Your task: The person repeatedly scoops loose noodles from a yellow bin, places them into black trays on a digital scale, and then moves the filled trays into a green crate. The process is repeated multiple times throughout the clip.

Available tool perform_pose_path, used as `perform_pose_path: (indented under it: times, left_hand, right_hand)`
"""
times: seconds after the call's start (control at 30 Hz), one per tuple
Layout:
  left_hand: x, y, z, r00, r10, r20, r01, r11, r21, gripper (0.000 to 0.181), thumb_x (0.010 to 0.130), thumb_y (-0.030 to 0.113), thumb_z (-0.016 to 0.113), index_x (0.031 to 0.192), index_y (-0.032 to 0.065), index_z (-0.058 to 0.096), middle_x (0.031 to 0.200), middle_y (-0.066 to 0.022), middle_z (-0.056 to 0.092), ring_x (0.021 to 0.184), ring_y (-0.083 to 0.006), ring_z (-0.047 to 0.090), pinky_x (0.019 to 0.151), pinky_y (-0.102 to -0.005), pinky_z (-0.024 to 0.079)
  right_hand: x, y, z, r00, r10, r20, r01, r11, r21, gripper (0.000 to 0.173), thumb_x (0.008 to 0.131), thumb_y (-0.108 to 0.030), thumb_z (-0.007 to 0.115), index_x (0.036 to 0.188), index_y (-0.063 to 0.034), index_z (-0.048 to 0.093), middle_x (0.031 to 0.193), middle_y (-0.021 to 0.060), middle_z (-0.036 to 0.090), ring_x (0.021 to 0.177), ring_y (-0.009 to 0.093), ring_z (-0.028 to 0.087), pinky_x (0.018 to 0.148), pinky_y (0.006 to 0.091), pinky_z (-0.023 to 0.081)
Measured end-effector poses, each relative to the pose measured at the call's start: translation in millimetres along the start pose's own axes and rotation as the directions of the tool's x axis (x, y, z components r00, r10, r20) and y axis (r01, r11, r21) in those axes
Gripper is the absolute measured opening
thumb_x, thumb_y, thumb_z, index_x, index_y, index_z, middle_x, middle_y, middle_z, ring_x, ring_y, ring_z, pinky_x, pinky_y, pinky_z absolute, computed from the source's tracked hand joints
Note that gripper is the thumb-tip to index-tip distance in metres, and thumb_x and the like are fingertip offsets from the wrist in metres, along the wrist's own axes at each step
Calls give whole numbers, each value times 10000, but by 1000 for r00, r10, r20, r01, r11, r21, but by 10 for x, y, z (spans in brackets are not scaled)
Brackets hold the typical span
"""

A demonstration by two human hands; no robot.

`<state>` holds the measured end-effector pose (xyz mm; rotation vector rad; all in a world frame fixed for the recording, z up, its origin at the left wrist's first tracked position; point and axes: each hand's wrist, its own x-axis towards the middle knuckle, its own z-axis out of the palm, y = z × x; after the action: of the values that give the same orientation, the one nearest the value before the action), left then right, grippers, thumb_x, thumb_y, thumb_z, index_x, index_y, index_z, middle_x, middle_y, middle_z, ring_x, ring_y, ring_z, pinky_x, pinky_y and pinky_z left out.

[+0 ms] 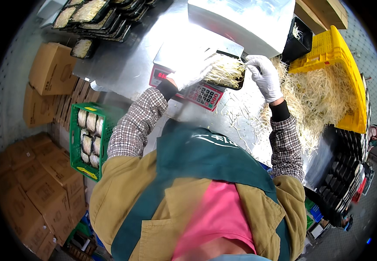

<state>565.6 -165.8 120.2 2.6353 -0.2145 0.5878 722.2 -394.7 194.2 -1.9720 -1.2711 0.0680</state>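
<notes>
A black plastic tray of bean sprouts rests on the metal platform of a red digital scale. Over the tray's left side lies my left hand, in a white glove; glare hides its fingers and whether they grip anything. My right hand, gloved too, is at the tray's right edge with its thumb and fingertips close together; whether they pinch a sprout or the rim is unclear. Loose sprouts are heaped on the steel table to the right, spilling from a tipped yellow crate.
Filled trays are stacked at the back left. A white foam box stands behind the scale, a black container beside it. A green crate of packed trays and cartons are left; empty black trays are right.
</notes>
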Motion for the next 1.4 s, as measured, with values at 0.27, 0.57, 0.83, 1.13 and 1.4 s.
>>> perform_pose_path:
  times: [0.27, 0.57, 0.83, 1.13, 1.4]
  left_hand:
    - [-126, 25, -434, 965, -200, 172, 236, 945, -226, 781, 830, 316, 717, 1491, 99, 360, 1455, -220, 431, 1354, -407, 397, 1132, -472, 333]
    - [214, 135, -57, 990, 11, 143, 3, 996, -92, 839, 751, 370, 803, 1455, 131, 413, 1440, -183, 434, 1321, -403, 415, 1120, -496, 341]
    - [304, 262, -106, 990, 32, 136, -14, 991, -132, 751, 803, 377, 755, 1422, 82, 449, 1346, -181, 527, 1259, -371, 488, 1075, -465, 385]
    - [320, 185, 58, 983, 53, 174, -33, 992, -118, 658, 850, 398, 700, 1390, 81, 496, 1312, -176, 559, 1222, -361, 525, 1061, -456, 394]
    - [123, 273, -471, 991, -80, 105, 102, 968, -231, 619, 810, 326, 763, 1337, 76, 556, 1306, -174, 578, 1242, -343, 528, 1056, -444, 421]
  right_hand:
    - [-89, 169, -435, 959, 235, 162, -138, 878, -459, 518, 769, -247, 775, 1225, -75, 599, 1247, 167, 593, 1142, 340, 578, 968, 407, 476]
    - [-58, 184, 291, 998, -47, -51, 42, 995, -88, 154, 868, -138, 692, 1007, -124, 757, 909, 63, 726, 876, 238, 641, 857, 356, 503]
    - [-101, 316, -19, 987, -143, 80, 155, 970, -187, 679, 761, -250, 782, 1352, -58, 506, 1238, 183, 582, 1087, 355, 602, 962, 401, 489]
    - [-195, 438, 26, 977, 137, 162, -67, 924, -377, 152, 884, -298, 650, 940, -185, 735, 809, 81, 640, 770, 281, 663, 687, 390, 530]
    - [-630, 685, -955, 824, 518, 229, -261, 705, -659, 336, 895, -272, 656, 1197, -127, 685, 1110, 183, 684, 1018, 336, 655, 892, 395, 513]
